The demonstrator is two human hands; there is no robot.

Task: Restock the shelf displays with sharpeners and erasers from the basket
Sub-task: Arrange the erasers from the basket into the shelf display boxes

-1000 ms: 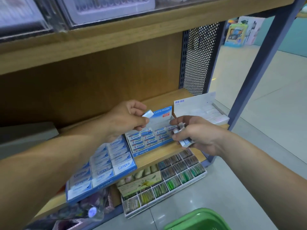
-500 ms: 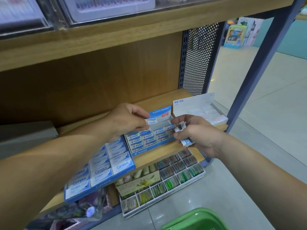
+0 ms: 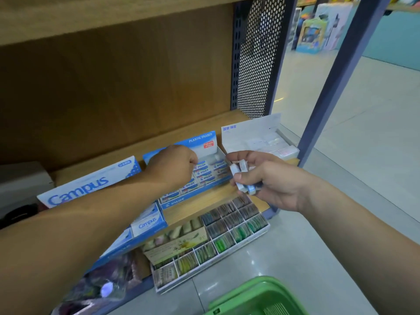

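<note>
My left hand [image 3: 175, 164] reaches down into the blue Pilot eraser display box [image 3: 181, 200] on the wooden shelf, fingers pinched together over the rows of erasers. The eraser it carried is hidden under the fingers. Just right of the box, my right hand [image 3: 268, 178] hovers with a small bunch of white-and-blue erasers [image 3: 241, 169] gripped in it. The green basket [image 3: 256, 294] sits on the floor at the bottom edge, only its rim showing.
A blue Campus eraser box [image 3: 91, 185] stands left of the Pilot box, a white eraser box [image 3: 250, 133] to its right. Below lies a tray of coloured items [image 3: 227, 228]. A perforated panel [image 3: 259, 53] and a grey post [image 3: 336, 73] bound the shelf's right end.
My left hand dropped from above the Pilot box down into it, and the eraser at its fingertips went out of sight. My right hand stayed put with its erasers.
</note>
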